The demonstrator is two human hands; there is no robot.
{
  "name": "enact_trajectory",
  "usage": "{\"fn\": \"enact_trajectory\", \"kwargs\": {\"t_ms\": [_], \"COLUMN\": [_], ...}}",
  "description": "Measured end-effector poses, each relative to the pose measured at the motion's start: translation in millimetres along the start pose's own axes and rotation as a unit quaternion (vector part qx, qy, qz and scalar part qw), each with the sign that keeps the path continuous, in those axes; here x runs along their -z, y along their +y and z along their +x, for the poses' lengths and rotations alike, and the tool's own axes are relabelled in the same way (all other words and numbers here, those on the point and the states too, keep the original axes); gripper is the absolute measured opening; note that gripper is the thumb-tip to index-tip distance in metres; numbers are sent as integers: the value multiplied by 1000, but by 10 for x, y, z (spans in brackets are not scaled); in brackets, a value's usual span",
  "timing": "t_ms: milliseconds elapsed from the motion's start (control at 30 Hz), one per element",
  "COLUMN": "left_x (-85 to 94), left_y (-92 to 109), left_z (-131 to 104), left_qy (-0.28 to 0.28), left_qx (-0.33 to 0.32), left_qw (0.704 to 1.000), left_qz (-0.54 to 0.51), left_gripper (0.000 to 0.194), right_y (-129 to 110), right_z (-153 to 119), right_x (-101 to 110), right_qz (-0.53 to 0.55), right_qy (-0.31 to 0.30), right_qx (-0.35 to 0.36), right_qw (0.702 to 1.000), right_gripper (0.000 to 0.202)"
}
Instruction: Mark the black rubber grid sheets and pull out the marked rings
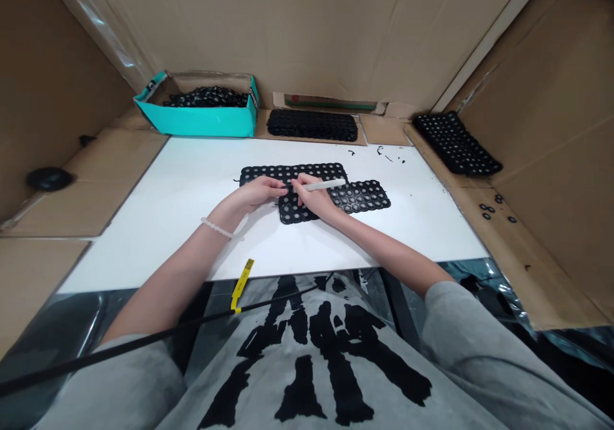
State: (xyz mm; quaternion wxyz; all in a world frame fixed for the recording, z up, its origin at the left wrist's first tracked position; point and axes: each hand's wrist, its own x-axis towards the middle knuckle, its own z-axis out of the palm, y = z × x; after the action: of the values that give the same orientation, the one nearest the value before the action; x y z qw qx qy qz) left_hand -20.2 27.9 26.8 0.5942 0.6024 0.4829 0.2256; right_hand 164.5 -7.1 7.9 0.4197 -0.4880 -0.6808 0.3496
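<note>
Right fingers [300, 189] around white pen-shaped tool [330, 184]

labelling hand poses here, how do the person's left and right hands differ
The right hand grips a white pen-like tool; no such tool shows in the left hand. A pale bracelet circles the left hand's wrist; none shows on the right hand's wrist. Both hands are over black dotted panels.

Looks like a makeshift workshop. Walled with cardboard [316, 33], furnished with a white worktop [192, 174] and a turquoise parts box [206, 121].
</note>
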Motion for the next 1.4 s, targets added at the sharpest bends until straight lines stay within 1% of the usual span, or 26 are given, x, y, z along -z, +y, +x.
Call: {"fn": "enact_trajectory", "kwargs": {"t_ms": [67,133,200,267,333,400,533,667,767,867,933,1033,1100,1167,1200,1267,1300,1367,1400], "left_x": [13,20,22,23,27,34,26,-29,-54,-36,-13,8,13,17,22,33,38,45,46], "left_y": [55,93,92,54,1,-43,-56,-13,20,50,69,89,94,98,102,117,126,144,148], "left_z": [-30,-52,-52,-27,8,33,30,0,-12,-21,-29,-38,-44,-55,-65,-90,-103,-125,-130], "left_qy": [-29,-44,-36,-14,1,3,8,24,30,33,18,-22,-5,32,38,11,-10,-38,-43], "left_qx": [-2,-10,-27,-45,-52,-49,-40,-4,37,49,50,43,26,-2,-16,-37,-44,-48,-46], "left_qw": [1000,999,997,994,992,993,995,1000,998,996,996,997,999,998,994,979,970,954,948], "left_qz": [-3,22,64,98,113,111,88,10,-39,-65,-70,-63,-31,50,102,202,241,294,311], "left_gripper": [26,28,30,33,36,33,28,32,34,38,40,45,50,48,44,32,31,34,33], "right_y": [-13,-10,2,17,29,36,46,56,62,60,49,21,6,2,7,27,42,75,90], "right_z": [-5,4,19,30,32,31,35,37,33,34,34,28,25,27,31,39,42,40,35], "right_x": [-12,-9,10,36,57,64,53,35,10,-21,-32,-25,-5,20,31,45,47,41,33], "right_qz": [-7,-9,-1,15,21,14,19,18,-7,-36,-48,-41,-16,17,35,66,72,55,38], "right_qy": [0,2,5,-1,-19,-35,-30,-34,-27,-9,-2,9,15,19,21,15,9,-2,-4], "right_qx": [7,-1,-17,-27,-29,-28,-28,-33,-4,22,26,18,-4,-36,-53,-77,-79,-52,-30], "right_qw": [1000,1000,1000,1000,999,999,999,999,1000,999,999,999,1000,999,998,995,994,997,999], "right_gripper": [36,35,35,36,36,35,33,33,34,35,35,36,35,35,35,32,32,32,33]}}
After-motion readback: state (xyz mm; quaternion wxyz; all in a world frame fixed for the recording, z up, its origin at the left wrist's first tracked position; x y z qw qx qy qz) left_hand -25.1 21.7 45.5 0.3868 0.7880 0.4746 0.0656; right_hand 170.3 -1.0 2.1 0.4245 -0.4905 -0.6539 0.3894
